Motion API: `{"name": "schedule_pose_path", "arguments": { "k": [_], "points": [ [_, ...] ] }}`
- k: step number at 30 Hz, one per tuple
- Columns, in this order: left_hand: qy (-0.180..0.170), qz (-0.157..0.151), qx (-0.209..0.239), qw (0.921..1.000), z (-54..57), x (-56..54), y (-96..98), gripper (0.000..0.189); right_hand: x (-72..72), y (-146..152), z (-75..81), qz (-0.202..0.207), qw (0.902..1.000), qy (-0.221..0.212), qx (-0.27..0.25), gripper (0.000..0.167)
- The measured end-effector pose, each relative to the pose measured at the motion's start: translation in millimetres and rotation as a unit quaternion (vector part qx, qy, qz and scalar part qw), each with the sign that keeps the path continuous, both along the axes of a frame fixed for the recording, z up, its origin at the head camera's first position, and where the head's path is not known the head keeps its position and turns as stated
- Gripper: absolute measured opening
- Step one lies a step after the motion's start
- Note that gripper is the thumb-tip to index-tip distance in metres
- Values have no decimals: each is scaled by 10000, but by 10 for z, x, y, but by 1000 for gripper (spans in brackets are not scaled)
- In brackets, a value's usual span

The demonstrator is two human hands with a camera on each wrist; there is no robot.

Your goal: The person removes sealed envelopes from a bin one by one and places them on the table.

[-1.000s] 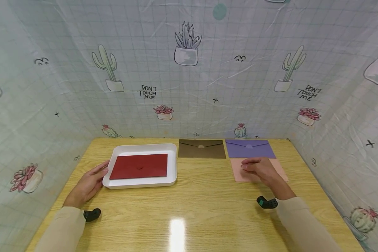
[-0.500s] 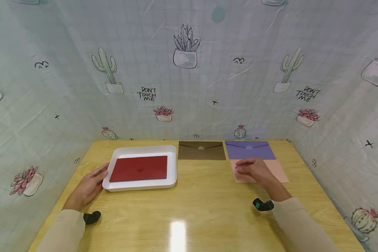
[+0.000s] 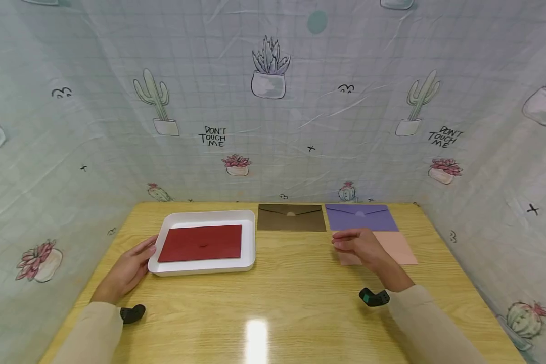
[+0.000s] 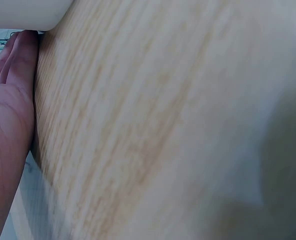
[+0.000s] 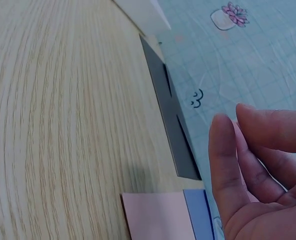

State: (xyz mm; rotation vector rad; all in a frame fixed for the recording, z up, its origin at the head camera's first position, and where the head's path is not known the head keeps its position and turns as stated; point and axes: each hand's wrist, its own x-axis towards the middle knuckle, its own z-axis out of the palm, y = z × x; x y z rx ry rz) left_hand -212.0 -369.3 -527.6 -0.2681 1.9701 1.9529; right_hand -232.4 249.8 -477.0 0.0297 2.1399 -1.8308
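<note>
My left hand point(image 3: 127, 270) rests against the left side of a white tray point(image 3: 247, 260), its fingers straight along the wall. In the left wrist view the tray's underside point(image 4: 28, 15) overlaps the fingertips. Inside the tray lies a red envelope point(image 3: 200, 245), flap side up. Over the left part of a pink envelope point(image 3: 393, 247) hovers my right hand point(image 3: 364, 247). Its fingers and thumb point(image 5: 224, 155) are loosely bent with nothing between them. Behind the pink envelope, a purple envelope point(image 3: 361, 217) lies flat. A brown envelope point(image 3: 291, 220) lies between tray and purple envelope.
The wooden table point(image 3: 296, 283) ends at a patterned cloth point(image 3: 309, 101) that rises behind it and on both sides. Black wrist devices point(image 3: 133, 313) sit at both cuffs. A bright reflection shows near the table's front.
My right hand has drifted left across the pink envelope, uncovering more of its right part. The left hand stays at the tray, and the envelopes lie where they were.
</note>
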Motion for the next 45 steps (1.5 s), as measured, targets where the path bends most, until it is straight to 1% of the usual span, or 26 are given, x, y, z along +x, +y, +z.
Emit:
{"name": "schedule_pose_path", "arguments": {
  "k": [4, 8, 13, 17, 22, 28, 33, 37, 45],
  "points": [
    [14, -4, 87, 10000, 3, 9, -12, 75, -3, -52, 13, 21, 10000, -12, -22, 45],
    [55, -37, -9, 10000, 3, -5, 17, 74, 5, -80, 41, -26, 10000, 36, -17, 42],
    [9, 12, -57, 10000, -4, -12, 22, 75, 6, -135, 76, 12, 10000, 22, -75, 42],
    [17, -2, -53, 10000, 1, -11, 6, 76, -4, -176, 83, 54, 10000, 12, -59, 40],
    [0, 40, 81, 10000, 2, -30, -11, 74, -11, -225, 99, 71, 9999, 53, -72, 34],
    [-24, 91, 35, 9999, 5, -44, -15, 75, -32, -280, 93, 138, 9997, 109, -154, 35],
    [-56, 109, 45, 9999, 11, -55, -6, 75, -32, -333, 98, 130, 9996, 85, -229, 32],
    [-59, 80, 65, 9999, 16, -51, -4, 75, -23, -365, 108, 128, 9995, 79, -285, 36],
    [-45, 29, -116, 9999, 2, -25, 7, 78, -27, -454, 127, 203, 9995, 50, -244, 39]
  ]
}}
